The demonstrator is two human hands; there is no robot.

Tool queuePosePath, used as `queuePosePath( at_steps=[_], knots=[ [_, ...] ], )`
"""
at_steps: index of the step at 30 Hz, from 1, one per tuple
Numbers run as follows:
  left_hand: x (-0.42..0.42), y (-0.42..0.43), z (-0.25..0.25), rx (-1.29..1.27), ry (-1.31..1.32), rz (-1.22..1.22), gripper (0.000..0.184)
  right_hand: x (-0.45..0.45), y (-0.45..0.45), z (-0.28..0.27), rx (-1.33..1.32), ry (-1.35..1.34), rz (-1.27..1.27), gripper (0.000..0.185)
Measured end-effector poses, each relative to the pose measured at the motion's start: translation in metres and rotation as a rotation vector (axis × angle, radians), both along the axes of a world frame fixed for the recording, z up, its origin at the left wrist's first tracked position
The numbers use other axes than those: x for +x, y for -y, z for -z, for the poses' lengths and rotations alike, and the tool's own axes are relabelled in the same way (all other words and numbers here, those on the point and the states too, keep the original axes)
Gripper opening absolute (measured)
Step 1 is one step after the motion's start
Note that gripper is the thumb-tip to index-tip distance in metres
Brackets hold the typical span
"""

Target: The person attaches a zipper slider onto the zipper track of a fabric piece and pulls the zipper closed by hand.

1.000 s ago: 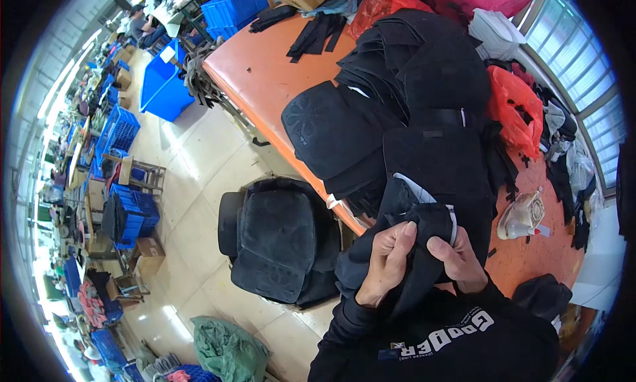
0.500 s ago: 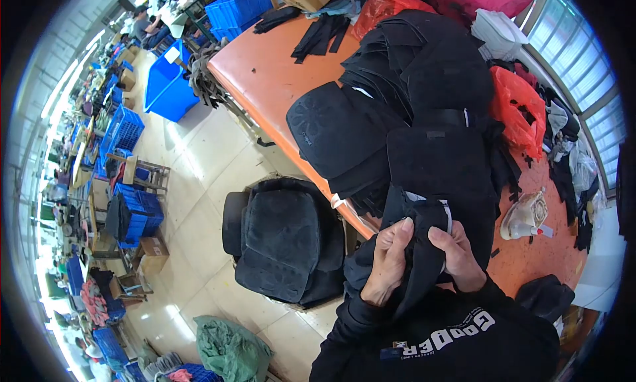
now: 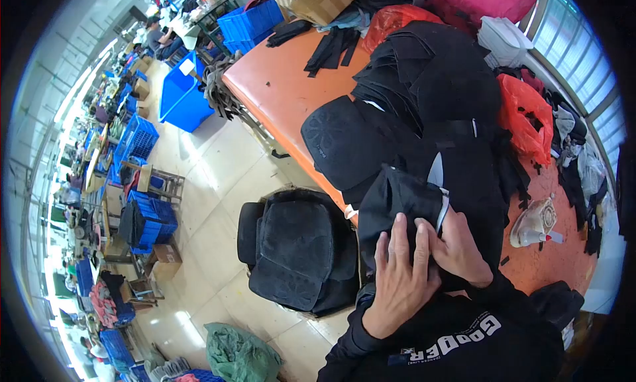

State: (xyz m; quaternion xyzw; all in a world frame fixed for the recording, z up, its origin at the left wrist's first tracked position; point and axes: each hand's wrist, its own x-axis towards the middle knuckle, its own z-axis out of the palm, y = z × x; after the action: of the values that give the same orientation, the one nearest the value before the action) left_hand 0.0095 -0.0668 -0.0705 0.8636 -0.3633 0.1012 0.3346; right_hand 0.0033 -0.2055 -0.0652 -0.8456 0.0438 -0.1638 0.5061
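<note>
Fingers spread, my left hand (image 3: 403, 276) lies flat on a black cloth piece (image 3: 391, 203) at the near edge of the pile. My right hand (image 3: 460, 246) is closed beside it, its thumb next to my left fingertips. A pointed silver blade with a pale shank, which looks like scissors (image 3: 435, 171), sticks out above my right hand. The handles are hidden in the hand and cloth. Beyond lies a pile of black fabric pieces (image 3: 457, 94). One black panel (image 3: 334, 140) at its left side bears a flower pattern.
The orange table (image 3: 285, 67) carries a red plastic bag (image 3: 527, 117) and a clear bottle (image 3: 527, 235) at right. Left of the table, a container of black pieces (image 3: 298, 249) stands on the tiled floor. A green sack (image 3: 242, 352) and a blue bin (image 3: 182, 97) are further out.
My hands were pinching the raised cloth between them. Now the cloth is down on the pile, my left hand lies flat on it, and the silver blade shows clearly. The view has shifted slightly.
</note>
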Motion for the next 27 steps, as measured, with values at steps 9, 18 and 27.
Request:
queuePosePath(
  at_steps=[9,18,27],
  knots=[
    [0.018,0.002,0.01,-0.36,-0.462,-0.038,0.055,0.008,0.036,-0.06,-0.236,-0.138,-0.356,0.021],
    [0.034,0.005,0.009,-0.811,-1.075,0.096,0.019,0.011,0.043,-0.058,-0.733,-0.098,-0.313,0.021],
    [0.038,0.015,0.017,-0.874,-0.816,0.119,0.01,0.006,0.034,-0.055,-0.823,-0.079,-0.373,0.017]
  ],
)
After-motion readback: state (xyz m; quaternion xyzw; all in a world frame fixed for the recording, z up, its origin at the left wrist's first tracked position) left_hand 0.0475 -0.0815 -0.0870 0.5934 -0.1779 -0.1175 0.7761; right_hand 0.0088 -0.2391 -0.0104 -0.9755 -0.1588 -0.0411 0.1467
